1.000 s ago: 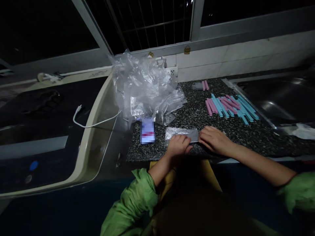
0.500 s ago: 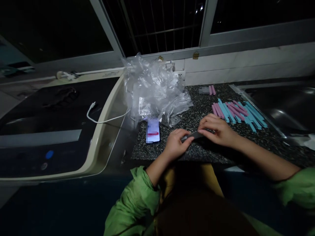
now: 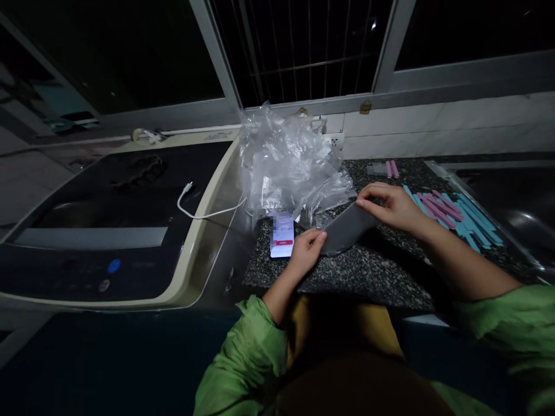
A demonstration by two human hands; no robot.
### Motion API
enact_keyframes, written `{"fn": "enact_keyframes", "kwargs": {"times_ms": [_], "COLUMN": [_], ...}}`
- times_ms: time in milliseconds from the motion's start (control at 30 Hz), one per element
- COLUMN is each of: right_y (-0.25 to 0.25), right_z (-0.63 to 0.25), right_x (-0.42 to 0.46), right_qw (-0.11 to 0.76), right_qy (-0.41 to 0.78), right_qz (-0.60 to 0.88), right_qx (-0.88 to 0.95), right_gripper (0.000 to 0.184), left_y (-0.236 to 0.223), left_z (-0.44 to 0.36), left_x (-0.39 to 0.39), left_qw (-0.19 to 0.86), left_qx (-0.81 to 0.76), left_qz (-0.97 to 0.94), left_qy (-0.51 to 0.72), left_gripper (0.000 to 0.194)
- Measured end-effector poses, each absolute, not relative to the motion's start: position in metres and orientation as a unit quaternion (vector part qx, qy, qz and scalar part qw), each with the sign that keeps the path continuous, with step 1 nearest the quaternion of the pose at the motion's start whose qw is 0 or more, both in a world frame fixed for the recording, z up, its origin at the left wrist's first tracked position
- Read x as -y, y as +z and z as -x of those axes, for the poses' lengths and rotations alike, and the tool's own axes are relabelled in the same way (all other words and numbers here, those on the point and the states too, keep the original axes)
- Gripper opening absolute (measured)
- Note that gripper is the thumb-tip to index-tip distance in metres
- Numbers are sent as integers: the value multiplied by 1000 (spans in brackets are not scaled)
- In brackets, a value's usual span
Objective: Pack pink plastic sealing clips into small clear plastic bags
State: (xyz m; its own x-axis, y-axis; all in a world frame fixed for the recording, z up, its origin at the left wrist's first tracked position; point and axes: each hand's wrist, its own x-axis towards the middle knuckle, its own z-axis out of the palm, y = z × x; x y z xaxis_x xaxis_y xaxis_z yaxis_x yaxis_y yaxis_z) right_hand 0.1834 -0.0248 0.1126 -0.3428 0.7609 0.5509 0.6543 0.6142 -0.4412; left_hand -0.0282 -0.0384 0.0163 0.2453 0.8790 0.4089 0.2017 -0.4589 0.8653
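Observation:
A thin grey plastic bag (image 3: 349, 230) is stretched out flat between my hands, tilted above the granite counter. My left hand (image 3: 306, 252) pinches its near left corner between thumb and fingers. At the upper right corner, my right hand (image 3: 392, 208) grips the edge with thumb and fingertips. Beyond my right hand lies a loose pile of pink strips (image 3: 442, 209) and light blue strips (image 3: 477, 219), partly hidden by that hand. Two more pink strips (image 3: 392, 169) lie farther back beside a small flat translucent piece (image 3: 376, 169).
A heap of clear plastic bags (image 3: 295, 162) stands behind my hands. The lit phone (image 3: 282, 236) lies by my left hand. At left is a washing machine (image 3: 130, 202) with a white cable (image 3: 208, 216) across it. A sink (image 3: 524, 202) is at right.
The plastic bag, earlier a narrow dark strip between my fingers, now spreads out as a wide sheet. My right hand has risen and moved right; the view has shifted left.

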Motion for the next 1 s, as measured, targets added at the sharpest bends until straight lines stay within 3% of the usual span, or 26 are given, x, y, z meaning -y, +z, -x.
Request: {"fn": "enact_keyframes", "kwargs": {"times_ms": [200, 833, 1000], "right_y": [117, 114, 115], "right_z": [-185, -193, -191], "right_x": [1, 0, 5], "right_qw": [362, 368, 354], "right_qy": [96, 100, 90], "right_qz": [432, 468, 452], "right_qx": [820, 797, 814], "right_gripper": [27, 27, 26], "left_y": [9, 1, 9], "left_z": [21, 25, 22], "left_x": [22, 25, 22], "left_qw": [369, 360, 342], "left_qx": [-376, -359, -348], "left_qz": [-706, -764, -747], "left_qy": [473, 397, 452], "left_gripper": [58, 57, 46]}}
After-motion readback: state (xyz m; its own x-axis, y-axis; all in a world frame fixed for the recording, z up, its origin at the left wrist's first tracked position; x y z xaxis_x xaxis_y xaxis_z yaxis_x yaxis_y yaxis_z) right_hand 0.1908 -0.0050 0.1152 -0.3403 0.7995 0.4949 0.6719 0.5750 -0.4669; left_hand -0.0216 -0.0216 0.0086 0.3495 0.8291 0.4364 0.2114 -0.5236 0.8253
